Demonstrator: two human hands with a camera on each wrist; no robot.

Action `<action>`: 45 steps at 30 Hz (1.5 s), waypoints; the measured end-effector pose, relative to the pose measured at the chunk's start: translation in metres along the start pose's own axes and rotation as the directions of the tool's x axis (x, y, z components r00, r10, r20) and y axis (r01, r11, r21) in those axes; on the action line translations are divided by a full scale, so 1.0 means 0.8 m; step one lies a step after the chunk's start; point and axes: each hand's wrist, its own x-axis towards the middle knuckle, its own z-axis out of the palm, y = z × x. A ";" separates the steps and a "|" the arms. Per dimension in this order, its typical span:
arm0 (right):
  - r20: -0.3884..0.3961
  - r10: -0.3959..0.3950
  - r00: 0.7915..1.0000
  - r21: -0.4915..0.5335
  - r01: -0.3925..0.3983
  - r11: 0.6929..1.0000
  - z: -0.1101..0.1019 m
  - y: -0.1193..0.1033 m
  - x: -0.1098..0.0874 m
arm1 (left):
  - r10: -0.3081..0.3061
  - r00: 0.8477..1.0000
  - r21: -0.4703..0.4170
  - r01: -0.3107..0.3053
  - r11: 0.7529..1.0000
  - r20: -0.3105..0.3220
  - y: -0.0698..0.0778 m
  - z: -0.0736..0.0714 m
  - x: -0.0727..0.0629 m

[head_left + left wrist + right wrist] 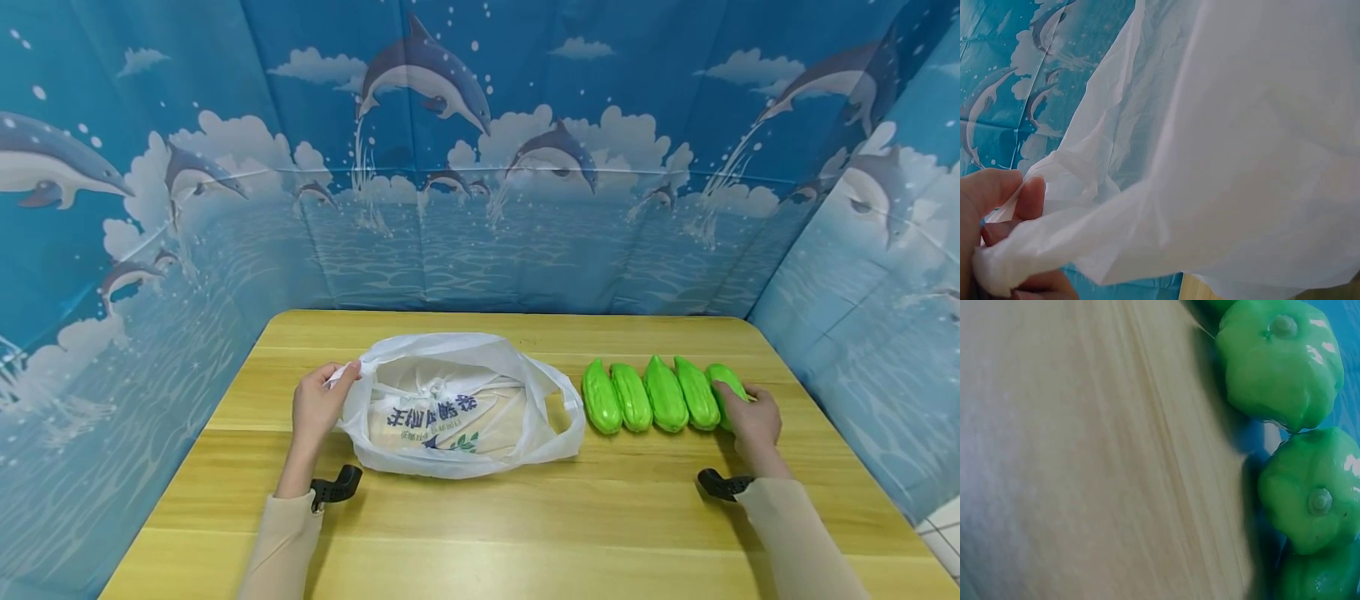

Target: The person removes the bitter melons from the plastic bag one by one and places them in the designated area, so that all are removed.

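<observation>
At the left of the table, a white plastic bag (551,446) lies with its mouth held wide. Inside it is a cream-coloured bundle (487,417) with dark printed characters and a green leaf print. My left hand (321,400) grips the bag's left handle; in the left wrist view the bag's film (1241,156) bunches between thumb and fingers. My right hand (752,421) holds the rightmost glossy green gourd (725,382), thumb on its near left side. Other green gourds (664,396) lie beside it in a row. The right wrist view shows blunt ends of gourds (1279,369), without the hand.
The wooden table (450,533) carries the bag and the gourds. A blue curtain (480,233) with dolphins hangs behind it and along both sides. Black wrist mounts (337,486) sit on both forearms.
</observation>
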 end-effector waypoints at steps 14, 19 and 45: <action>0.008 -0.014 1.000 0.003 0.014 1.000 0.002 0.000 -0.001 | 0.013 1.000 0.012 -0.012 1.000 -0.020 -0.002 0.001 0.002; 0.010 -0.004 1.000 -0.002 0.004 1.000 0.002 0.002 -0.001 | 0.011 1.000 0.016 -0.011 1.000 -0.013 -0.002 0.001 0.002; 0.002 0.024 1.000 -0.008 -0.024 1.000 0.000 0.004 -0.004 | 0.036 0.999 0.011 -0.036 0.999 -0.033 -0.004 0.002 0.001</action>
